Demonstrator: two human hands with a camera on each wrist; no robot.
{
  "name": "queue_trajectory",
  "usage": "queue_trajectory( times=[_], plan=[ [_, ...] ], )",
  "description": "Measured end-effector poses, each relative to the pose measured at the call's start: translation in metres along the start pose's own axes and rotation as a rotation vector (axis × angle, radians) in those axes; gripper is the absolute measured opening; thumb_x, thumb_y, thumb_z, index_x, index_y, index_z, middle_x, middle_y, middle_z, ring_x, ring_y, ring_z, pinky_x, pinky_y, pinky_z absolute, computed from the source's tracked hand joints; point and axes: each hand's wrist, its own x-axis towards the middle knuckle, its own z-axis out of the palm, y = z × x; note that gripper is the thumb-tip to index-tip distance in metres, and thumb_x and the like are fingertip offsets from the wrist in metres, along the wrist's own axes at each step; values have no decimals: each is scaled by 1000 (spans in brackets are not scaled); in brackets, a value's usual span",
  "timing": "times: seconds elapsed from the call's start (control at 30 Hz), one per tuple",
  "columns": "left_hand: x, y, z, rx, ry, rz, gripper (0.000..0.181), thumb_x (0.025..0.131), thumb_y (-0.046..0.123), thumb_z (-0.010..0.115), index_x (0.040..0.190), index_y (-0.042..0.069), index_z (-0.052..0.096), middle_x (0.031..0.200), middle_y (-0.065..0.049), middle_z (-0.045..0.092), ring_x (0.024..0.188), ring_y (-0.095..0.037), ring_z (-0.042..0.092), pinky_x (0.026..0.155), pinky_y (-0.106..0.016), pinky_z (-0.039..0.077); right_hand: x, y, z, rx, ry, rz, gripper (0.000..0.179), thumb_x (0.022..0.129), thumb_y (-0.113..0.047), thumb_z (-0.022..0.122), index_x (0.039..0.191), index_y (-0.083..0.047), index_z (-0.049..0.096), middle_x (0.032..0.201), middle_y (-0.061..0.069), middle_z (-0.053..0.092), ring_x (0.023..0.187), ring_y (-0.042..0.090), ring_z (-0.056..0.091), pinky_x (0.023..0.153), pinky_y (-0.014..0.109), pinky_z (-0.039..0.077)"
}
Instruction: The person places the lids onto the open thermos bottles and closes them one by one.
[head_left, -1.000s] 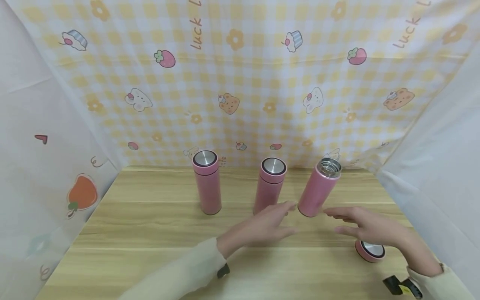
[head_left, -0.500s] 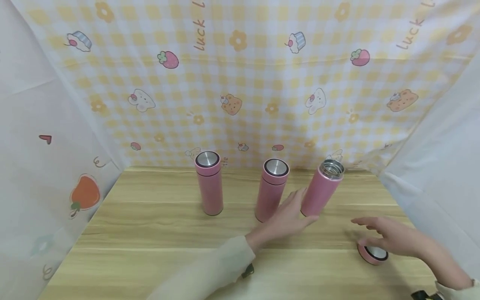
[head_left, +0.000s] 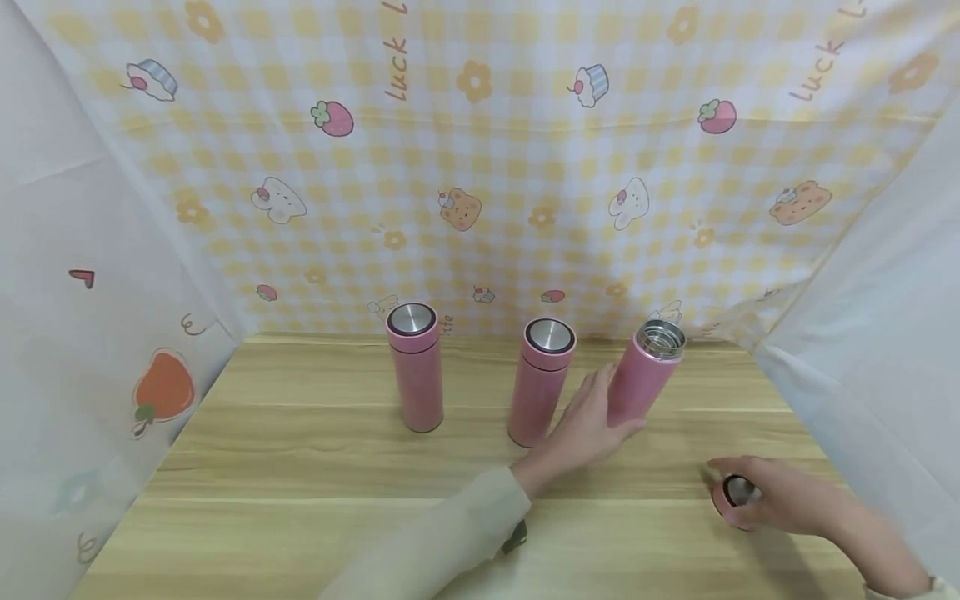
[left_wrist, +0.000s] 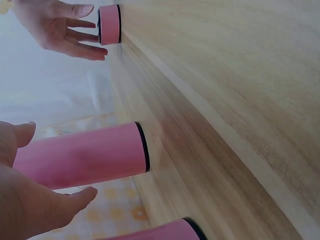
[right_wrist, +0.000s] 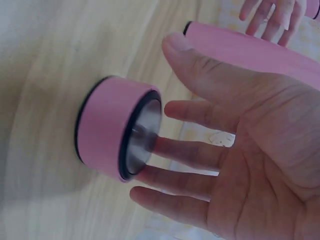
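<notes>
A pink thermos bottle without its lid [head_left: 642,383] stands on the right of the table, its bare metal mouth showing. My left hand [head_left: 581,429] is beside it, thumb and fingers spread to either side of its body. In the left wrist view a gap shows between a finger and the bottle [left_wrist: 95,155]. The pink thermos lid [right_wrist: 107,127] rests on the table, its steel top up. My right hand [head_left: 795,496] hovers over this lid, fingers extended around its top. Fingertips [right_wrist: 162,145] are close to the steel disc; whether they touch is unclear.
Two more pink thermos bottles, each lidded, stand to the left: one in the middle [head_left: 538,392] close by my left forearm, another [head_left: 417,375] further off. A checked cloth [head_left: 480,150] hangs behind the wooden table [head_left: 300,500]. White cloth [head_left: 892,333] borders the right side.
My left hand has moved right, from in front of the middle bottle to the lidless one. My right hand has moved right and down, away from that bottle, to the lid.
</notes>
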Motion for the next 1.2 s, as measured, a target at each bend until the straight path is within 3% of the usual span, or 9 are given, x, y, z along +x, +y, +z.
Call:
queue_trajectory(
  times=[0.17,0.33,0.6,0.93,1.1,1.2],
  plan=[
    [4,-2,4,6,34,-27,88,91,43,77,159,14,29,155,-1,41,139,-20,41,109,-46,41,1,1,5,-96,46,30,53,82,-8,78,125,16,58,76,-15,52,70,1,46,62,25,41],
    [9,-3,9,-26,69,-42,90,89,43,79,159,17,29,155,0,40,139,-22,42,107,-48,43,2,6,8,-43,29,33,51,86,-5,76,125,20,55,68,-17,49,64,-1,43,60,24,38],
    [22,0,18,-55,158,-33,94,85,47,82,158,18,31,153,-2,44,134,-22,47,105,-46,45,2,11,11,-96,75,-8,35,82,-9,82,112,0,65,74,-19,53,67,0,45,59,24,41],
    [39,-1,35,-67,240,-60,89,79,53,85,150,24,42,139,6,53,123,-13,53,96,-41,49,2,15,11,-121,74,38,37,82,-17,85,110,0,68,88,-12,62,75,2,53,63,28,50],
    [43,-4,39,-68,268,-38,79,80,52,84,145,26,48,131,8,57,115,-10,55,92,-36,50,3,17,10,-111,70,2,34,84,-17,84,109,0,67,88,-13,63,75,1,55,62,28,51],
    [43,-5,40,-76,270,-37,76,80,51,84,144,27,49,129,9,57,114,-9,55,91,-35,50,6,16,9,-121,99,-72,25,85,-13,83,103,-4,68,83,-17,59,71,0,52,59,25,48]
  ],
)
